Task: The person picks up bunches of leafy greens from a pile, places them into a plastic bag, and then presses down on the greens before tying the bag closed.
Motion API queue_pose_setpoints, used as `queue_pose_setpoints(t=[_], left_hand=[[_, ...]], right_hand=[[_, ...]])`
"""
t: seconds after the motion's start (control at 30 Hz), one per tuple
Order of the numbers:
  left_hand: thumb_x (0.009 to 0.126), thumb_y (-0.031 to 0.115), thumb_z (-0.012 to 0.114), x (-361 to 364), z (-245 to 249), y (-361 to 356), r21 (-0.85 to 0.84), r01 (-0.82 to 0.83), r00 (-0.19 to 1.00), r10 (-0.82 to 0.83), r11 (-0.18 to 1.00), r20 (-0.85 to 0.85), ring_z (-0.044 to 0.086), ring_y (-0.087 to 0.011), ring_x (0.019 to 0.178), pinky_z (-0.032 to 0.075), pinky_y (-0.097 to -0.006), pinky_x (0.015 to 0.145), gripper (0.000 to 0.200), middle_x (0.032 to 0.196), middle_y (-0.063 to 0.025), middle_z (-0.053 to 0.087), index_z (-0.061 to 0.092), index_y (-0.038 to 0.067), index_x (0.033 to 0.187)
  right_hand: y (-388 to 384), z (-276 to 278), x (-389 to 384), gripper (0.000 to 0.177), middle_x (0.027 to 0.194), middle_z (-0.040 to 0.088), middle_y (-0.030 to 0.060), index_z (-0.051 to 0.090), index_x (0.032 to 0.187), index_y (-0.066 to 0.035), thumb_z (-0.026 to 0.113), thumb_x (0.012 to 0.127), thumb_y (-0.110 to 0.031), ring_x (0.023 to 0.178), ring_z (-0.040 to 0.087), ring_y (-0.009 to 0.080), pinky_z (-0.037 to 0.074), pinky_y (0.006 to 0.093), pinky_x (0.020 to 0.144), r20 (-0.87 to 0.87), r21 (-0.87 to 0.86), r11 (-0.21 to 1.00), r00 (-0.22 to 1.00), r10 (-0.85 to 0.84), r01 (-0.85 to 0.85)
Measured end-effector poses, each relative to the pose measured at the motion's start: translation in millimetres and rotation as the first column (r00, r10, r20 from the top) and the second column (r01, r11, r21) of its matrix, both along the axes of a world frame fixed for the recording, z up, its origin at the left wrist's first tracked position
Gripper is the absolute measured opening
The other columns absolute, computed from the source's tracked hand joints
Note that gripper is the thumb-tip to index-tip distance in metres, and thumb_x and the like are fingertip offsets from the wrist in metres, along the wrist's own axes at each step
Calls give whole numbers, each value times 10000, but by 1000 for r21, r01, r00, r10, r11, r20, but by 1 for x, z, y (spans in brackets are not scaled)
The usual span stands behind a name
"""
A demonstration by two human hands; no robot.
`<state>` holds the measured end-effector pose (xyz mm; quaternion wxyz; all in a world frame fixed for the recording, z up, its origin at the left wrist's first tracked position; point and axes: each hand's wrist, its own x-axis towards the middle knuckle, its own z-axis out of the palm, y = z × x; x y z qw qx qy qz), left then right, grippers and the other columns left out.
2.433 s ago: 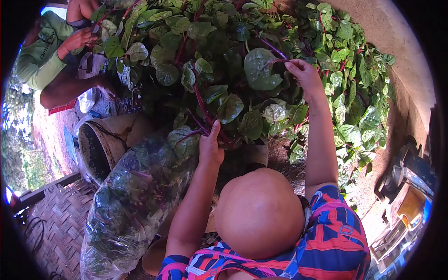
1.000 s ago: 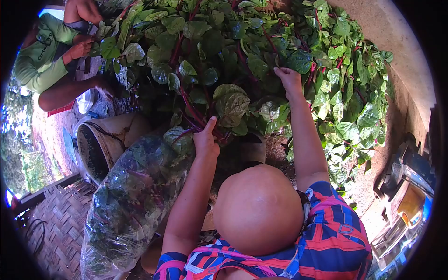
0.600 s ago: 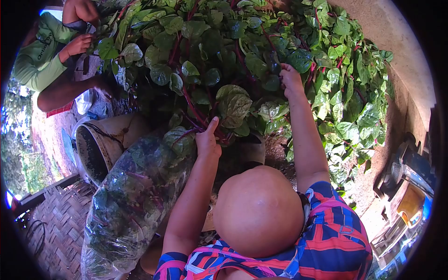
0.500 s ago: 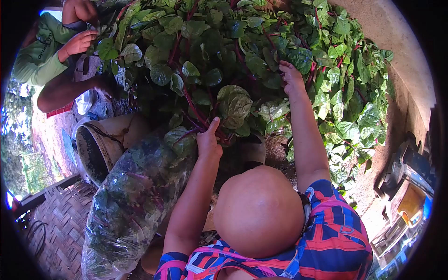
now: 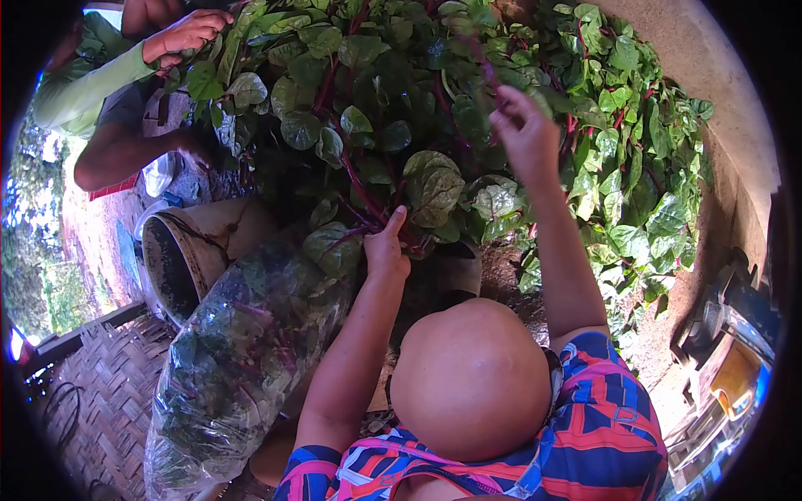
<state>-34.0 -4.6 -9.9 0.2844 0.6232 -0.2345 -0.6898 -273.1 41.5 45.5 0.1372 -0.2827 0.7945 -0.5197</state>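
Observation:
A big heap of Malabar spinach (image 5: 376, 58), with glossy green leaves and purple-red stems, fills the upper middle. My left hand (image 5: 387, 248) is closed around the lower ends of a bunch of purple stems (image 5: 361, 192), thumb pointing up. Higher and to the right, my right hand (image 5: 530, 138) pinches one purple stem (image 5: 487, 68), which is smeared by motion. Below my left hand stands a clear plastic bag (image 5: 238, 376) stuffed with leaves and stems.
A grimy white bucket (image 5: 209, 242) lies on its side behind the bag. Another person's hand (image 5: 199, 32) reaches into the heap at upper left. Woven matting (image 5: 109, 401) covers the lower left, and a concrete wall (image 5: 727, 75) rises on the right.
My right hand has come back toward me from the leaves, with a stem in its fingers. My left hand keeps its hold. The other person's hand has moved up and right.

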Motion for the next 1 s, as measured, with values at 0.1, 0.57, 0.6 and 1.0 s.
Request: queue_pose_setpoints(t=[0.1,0.57,0.6,1.0], left_hand=[[703,79,732,-4,-1,1,36,0,1000,-1,999,10,589,-139,682,407,-272,509,354,906,-26,623,573,65,1019],[730,209,734,4,-1,2,-22,84,989,-86,996,-122,599,-166,783,470,-346,632,307,861,-19,626,590,114,984],[733,212,731,6,-7,2,-1,74,985,-74,997,-156,599,-168,791,474,-349,642,305,865,-18,627,589,117,985],[716,83,712,10,-7,-4,30,32,998,-31,999,-57,602,-160,767,472,-293,656,367,914,-40,611,554,48,1046]], right_hand=[[0,-17,48,380,835,638,145,580,1077,-71,680,711,-76,701,633,241,490,323,631,90,-6,982,978,190,-190],[5,-50,125,334,888,618,122,606,1073,-61,606,745,0,821,612,203,480,293,743,344,-30,842,785,515,-539],[5,-53,127,317,898,619,120,612,1062,-57,603,749,-6,824,612,212,478,302,750,374,-54,834,764,527,-549],[-13,-34,68,323,874,622,59,521,1063,-74,636,761,-87,833,600,184,479,300,729,277,136,835,830,485,-533]])
